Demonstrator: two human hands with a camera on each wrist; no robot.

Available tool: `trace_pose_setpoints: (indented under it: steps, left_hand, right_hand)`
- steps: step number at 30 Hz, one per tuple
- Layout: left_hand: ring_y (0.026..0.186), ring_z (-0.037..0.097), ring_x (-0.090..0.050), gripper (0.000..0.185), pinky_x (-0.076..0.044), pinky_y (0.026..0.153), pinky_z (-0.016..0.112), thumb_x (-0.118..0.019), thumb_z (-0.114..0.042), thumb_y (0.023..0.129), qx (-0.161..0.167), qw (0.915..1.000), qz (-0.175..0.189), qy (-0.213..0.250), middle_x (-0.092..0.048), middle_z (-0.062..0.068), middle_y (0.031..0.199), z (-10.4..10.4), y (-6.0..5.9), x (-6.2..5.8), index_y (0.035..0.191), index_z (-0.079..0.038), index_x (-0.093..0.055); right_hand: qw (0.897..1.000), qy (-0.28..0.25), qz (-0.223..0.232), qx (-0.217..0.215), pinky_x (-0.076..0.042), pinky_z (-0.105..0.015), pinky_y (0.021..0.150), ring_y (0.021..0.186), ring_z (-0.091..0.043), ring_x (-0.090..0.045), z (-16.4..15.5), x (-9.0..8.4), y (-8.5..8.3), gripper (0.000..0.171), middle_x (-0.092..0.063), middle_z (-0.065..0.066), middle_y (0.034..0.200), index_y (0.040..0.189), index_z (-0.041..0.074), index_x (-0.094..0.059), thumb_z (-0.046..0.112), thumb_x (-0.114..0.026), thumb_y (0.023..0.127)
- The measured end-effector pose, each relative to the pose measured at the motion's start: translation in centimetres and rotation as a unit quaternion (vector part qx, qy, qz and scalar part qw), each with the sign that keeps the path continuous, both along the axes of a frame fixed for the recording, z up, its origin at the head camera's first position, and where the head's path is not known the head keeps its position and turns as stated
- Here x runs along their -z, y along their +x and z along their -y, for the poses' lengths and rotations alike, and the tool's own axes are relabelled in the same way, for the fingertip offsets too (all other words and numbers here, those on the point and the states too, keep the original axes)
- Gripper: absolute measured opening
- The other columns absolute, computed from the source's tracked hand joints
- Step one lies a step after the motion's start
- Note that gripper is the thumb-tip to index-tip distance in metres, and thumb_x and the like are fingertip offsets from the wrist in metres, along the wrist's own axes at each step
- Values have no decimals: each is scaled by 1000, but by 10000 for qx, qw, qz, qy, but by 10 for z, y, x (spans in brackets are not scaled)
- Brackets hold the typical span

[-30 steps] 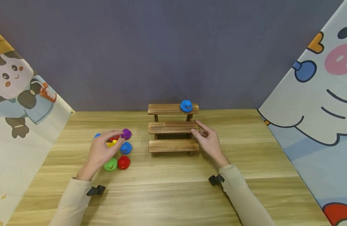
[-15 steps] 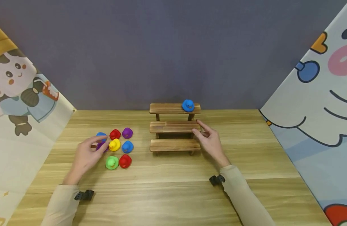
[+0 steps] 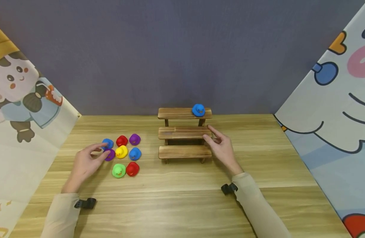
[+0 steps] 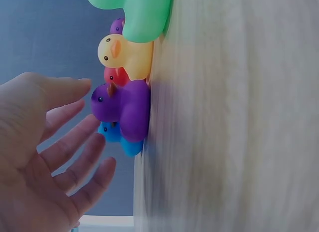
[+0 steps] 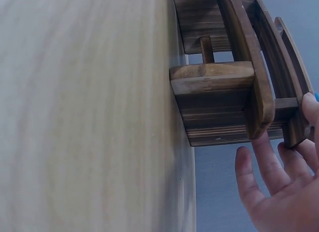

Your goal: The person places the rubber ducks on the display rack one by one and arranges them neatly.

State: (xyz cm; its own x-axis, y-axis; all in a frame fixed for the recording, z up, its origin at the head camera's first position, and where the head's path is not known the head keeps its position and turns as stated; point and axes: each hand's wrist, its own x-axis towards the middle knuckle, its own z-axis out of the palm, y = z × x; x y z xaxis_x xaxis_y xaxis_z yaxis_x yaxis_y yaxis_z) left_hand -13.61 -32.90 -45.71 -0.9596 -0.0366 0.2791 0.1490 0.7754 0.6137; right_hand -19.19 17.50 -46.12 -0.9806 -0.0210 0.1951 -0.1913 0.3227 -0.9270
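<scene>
A person's left hand (image 3: 86, 162) rests on the wooden table (image 3: 182, 205), fingers loosely spread and holding nothing, fingertips beside a purple rubber duck (image 3: 109, 154) in a cluster of glossy coloured ducks. The right hand (image 3: 222, 150), fingers relaxed and apart, touches the middle step of a dark-stained three-tier wooden stand (image 3: 184, 134). The left wrist view shows the purple duck's orange beak; the head view alone shows a blue duck (image 3: 198, 109) on the top step.

Wooden table (image 3: 182, 205), grey-purple back wall (image 3: 176, 49), cartoon side panels (image 3: 334, 109)

sleeves (image 3: 254, 201): beige, long | cuffs: black clip (image 3: 229, 188) on each | hands bare
</scene>
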Motion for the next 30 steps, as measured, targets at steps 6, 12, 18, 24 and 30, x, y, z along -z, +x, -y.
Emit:
trace_pose_setpoints:
  steps: [6, 12, 18, 24, 30]
  left_hand:
    - [105, 45, -75, 38, -59, 74, 14, -80, -19, 97, 162, 9995, 242, -83, -75, 26, 124, 0, 0, -1, 129, 1, -74]
    - [100, 45, -77, 39, -60, 71, 19, -80, -20, 97, 136, 9987, 469, -168, -75, 28, 124, -2, 2, -1, 129, 2, -73]
    - [98, 45, -76, 41, -59, 68, 21, -80, -21, 97, 119, 9969, 720, -280, -74, 32, 120, -2, 5, -2, 129, 2, -73]
    - [100, 46, -76, 40, -62, 69, 27, -79, -23, 98, 134, 9967, 728, -320, -75, 31, 119, -1, 4, -2, 128, 3, -73]
    - [99, 47, -77, 38, -63, 68, 28, -79, -20, 98, 167, 9975, 627, -294, -75, 32, 117, -1, 2, -2, 127, 4, -74]
  right_hand:
    - [10000, -24, -12, -25, -32, -22, 46, 47, -4, -41, 0, -1, 0, 55, -72, -13, 77, 154, 22, -59, 32, -75, 102]
    - [9999, 30, 112, -28, -29, -21, 46, 46, -4, -37, 1, -4, 2, 57, -70, -20, 77, 156, 13, -55, 25, -73, 104]
    - [9996, 18, 224, -146, -36, -20, 49, 66, -8, -64, 6, -24, 13, 56, -59, -25, 152, 156, 7, -54, 22, -71, 105]
    - [9996, -72, 196, -205, -34, -20, 48, 56, -5, -53, 7, -28, 15, 57, -63, -26, 148, 156, 7, -54, 21, -72, 104]
    - [9995, -88, 228, -219, -33, -20, 48, 54, -5, -51, 8, -30, 15, 57, -65, -26, 144, 156, 7, -53, 22, -72, 104]
